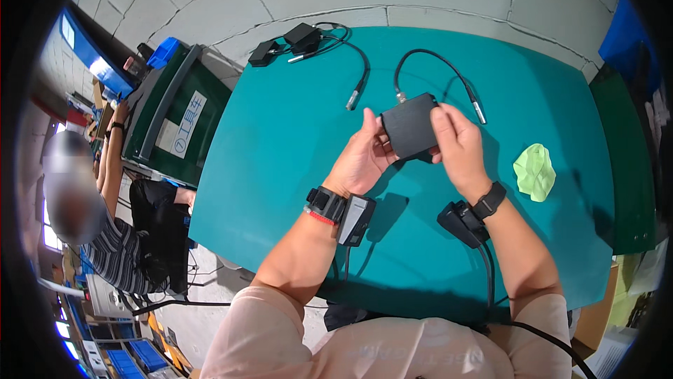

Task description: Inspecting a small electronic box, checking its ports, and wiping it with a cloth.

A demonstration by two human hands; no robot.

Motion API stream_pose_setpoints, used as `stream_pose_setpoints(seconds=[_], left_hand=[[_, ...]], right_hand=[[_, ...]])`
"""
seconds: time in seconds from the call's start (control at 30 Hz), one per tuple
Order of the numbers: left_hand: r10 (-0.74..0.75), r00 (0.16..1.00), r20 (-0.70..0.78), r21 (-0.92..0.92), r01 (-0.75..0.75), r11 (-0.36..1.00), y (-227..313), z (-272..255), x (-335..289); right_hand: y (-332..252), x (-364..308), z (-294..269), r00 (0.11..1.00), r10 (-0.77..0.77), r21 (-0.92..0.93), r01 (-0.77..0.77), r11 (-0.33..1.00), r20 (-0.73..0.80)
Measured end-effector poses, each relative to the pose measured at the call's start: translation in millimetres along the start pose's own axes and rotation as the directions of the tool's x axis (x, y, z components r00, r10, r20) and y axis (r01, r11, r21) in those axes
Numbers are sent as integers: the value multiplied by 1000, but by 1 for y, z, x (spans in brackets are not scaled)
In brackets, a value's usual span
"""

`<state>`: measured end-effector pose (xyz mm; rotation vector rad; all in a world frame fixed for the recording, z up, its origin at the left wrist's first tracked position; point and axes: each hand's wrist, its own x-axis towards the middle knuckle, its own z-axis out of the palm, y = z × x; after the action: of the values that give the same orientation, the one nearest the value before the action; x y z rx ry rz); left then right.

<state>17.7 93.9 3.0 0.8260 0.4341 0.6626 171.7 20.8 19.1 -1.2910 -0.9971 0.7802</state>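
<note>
Evidently holds the box (412,125) over the table (280,133) between left hand (363,160) and right hand (459,146), probably for two-sided support. Pinches its right edge with right thumb on top, fingers below; curls left fingers beneath the opposite edge with thumb lifted clear, so cannot tell how firmly. Lets the cable (421,51) loop out beyond the fingertips, likely clear of the grip. Has other boxes (303,37) well ahead of left fingers, a cloth (535,173) well right of right fingers. Hides the underside and several fingertips.
</note>
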Motion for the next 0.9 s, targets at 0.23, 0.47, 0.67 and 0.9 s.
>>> stream_pose_setpoints(seconds=[0.23, 0.47, 0.67, 0.9], left_hand=[[-5, 1000, 7, 67, 4, 998, 2, 1, -3], [5, 1000, 13, 13, -5, 1000, 2, -3, -2], [45, 998, 50, 1, -45, 999, 6, 3, -6], [-35, 992, 125, -8, 36, 999, 8, 3, -9]], right_hand=[[0, -16, 7, 962, -143, -106, 171, 980, 231], [-4, -16, 8, 962, -171, -64, 189, 980, 215], [-8, -3, -4, 966, -115, -15, 121, 993, 232], [-27, 35, -45, 993, 111, 662, -116, 740, 50]])
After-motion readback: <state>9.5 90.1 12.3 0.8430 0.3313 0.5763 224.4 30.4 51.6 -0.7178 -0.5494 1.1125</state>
